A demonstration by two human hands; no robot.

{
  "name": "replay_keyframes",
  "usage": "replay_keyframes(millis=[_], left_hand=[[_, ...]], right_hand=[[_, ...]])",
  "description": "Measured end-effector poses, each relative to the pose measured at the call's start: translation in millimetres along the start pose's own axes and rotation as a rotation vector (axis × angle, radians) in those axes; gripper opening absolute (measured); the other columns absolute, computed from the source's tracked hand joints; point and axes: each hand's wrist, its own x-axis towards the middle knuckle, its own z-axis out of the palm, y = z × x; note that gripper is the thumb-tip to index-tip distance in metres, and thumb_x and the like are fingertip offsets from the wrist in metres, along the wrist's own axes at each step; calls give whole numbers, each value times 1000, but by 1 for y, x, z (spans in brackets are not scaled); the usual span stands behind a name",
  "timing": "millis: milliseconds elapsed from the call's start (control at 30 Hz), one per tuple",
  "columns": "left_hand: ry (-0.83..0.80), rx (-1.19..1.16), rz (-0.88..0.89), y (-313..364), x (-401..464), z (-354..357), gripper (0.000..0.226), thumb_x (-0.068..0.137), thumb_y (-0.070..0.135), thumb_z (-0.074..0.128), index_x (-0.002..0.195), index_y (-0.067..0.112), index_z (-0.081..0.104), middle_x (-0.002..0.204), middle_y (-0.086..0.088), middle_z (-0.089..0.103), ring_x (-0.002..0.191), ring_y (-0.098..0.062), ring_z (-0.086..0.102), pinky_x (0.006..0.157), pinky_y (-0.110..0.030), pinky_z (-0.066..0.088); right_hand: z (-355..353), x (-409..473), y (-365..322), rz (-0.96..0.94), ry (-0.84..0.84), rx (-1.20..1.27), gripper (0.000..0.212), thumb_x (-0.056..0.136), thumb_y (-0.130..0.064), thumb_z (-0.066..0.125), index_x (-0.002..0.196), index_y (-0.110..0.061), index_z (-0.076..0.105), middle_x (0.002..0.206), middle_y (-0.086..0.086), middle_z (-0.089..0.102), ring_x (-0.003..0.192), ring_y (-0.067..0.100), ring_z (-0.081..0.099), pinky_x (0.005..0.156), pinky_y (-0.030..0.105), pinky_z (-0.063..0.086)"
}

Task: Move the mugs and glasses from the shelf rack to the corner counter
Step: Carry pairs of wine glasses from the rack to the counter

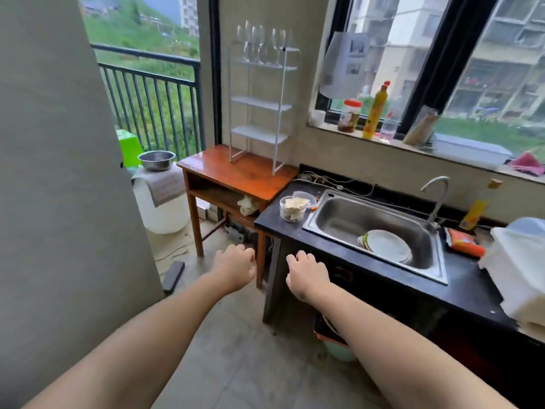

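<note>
The left hand (pixel 234 268) is held out with its fingers curled loosely and nothing gripped; the right hand (pixel 306 274), just beside it, is likewise unladen. The glasses (pixel 261 44), apparently stemmed and upright, are seen on the shelf rack's (pixel 259 103) top tier, well above and ahead, slightly nearer the left hand.

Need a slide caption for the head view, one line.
Both hands, left and right, empty and outstretched toward the white shelf rack, wine glasses on its top tier.
</note>
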Motion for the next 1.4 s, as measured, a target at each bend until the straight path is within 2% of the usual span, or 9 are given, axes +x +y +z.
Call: replay_keyframes(millis=[100,367,533,667,833,1000,1100,1233,1400], left_hand=[[16,-20,-81,-34,28,-7,27,92,33,45,113,20,56,111,-2,56,105,-21,53,88,-36,44],[9,-6,-208,-129,116,-20,27,90,35,44,110,20,57,117,-4,58,112,-25,51,93,-40,44],[64,-51,-179,-185,212,-45,26,90,35,43,105,19,57,110,-4,57,102,-25,53,86,-39,47],[79,-47,-86,-223,296,-79,26,88,32,44,104,16,57,107,-5,55,104,-27,52,88,-42,46],[146,-34,16,-266,405,-125,29,90,32,44,111,17,58,110,-5,60,103,-24,54,81,-35,47],[165,-51,87,-266,478,-142,29,87,35,44,107,19,59,106,-2,58,104,-24,53,86,-38,48],[189,-68,160,-252,542,-163,29,88,34,45,107,17,58,110,-4,58,110,-26,51,86,-38,45],[275,-94,218,-230,612,-199,30,89,29,45,113,16,58,118,-7,58,115,-27,49,93,-39,43],[418,-228,286,-210,685,-251,34,91,24,46,122,9,52,119,-11,58,111,-30,51,90,-41,47]], right_hand=[[-8,61,-13,-77,-11,-20,41,91,-25,50,130,-15,43,130,13,46,122,34,44,95,47,42],[-9,196,-64,-175,-30,-10,33,92,-26,44,123,-14,45,127,13,48,119,33,45,91,46,43],[-34,303,-89,-137,25,18,32,93,-25,42,122,-13,44,127,14,45,118,35,44,90,47,42],[-65,380,-99,-50,74,73,32,93,-24,41,123,-13,43,128,14,46,117,34,46,88,44,44],[-104,471,-98,66,166,120,34,95,-26,40,127,-14,44,128,12,46,118,33,46,86,44,45],[-147,534,-78,132,241,126,35,94,-25,40,126,-12,46,130,13,48,119,33,48,89,45,47],[-188,586,-59,138,348,150,34,94,-22,39,125,-11,48,128,11,50,115,32,50,85,42,47],[-244,640,-40,101,499,181,37,95,-23,40,128,-9,48,130,13,51,114,32,51,87,41,47],[-310,697,-27,97,670,362,40,95,-16,46,130,2,43,131,21,49,111,36,55,93,43,47]])
